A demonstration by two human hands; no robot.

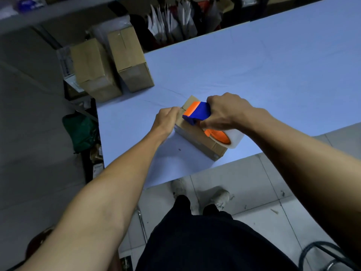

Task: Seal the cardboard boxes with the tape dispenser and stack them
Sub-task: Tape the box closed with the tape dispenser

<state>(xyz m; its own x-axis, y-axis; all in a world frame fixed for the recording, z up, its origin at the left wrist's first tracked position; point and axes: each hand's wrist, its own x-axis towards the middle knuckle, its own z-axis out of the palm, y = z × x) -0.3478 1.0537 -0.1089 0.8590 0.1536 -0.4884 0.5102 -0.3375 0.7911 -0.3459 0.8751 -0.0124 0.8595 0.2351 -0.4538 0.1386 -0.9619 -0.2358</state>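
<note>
Near the desk's (254, 75) front edge, the left hand (166, 119) steadies the small cardboard box (197, 137); the right hand (226, 112) grips the tape dispenser (197, 112) on top. Light, stiff, likely to slide: brace its sides.

Dim indoor light, cool blue cast. Pale table (273, 65) is the brightest surface, evenly lit, no glare. Soft shadow beneath the left forearm. Far shelves (175, 22) murky, soft-focused. Wide-angle bending stretches both near forearms and curves edges. Slight overall softness.
</note>
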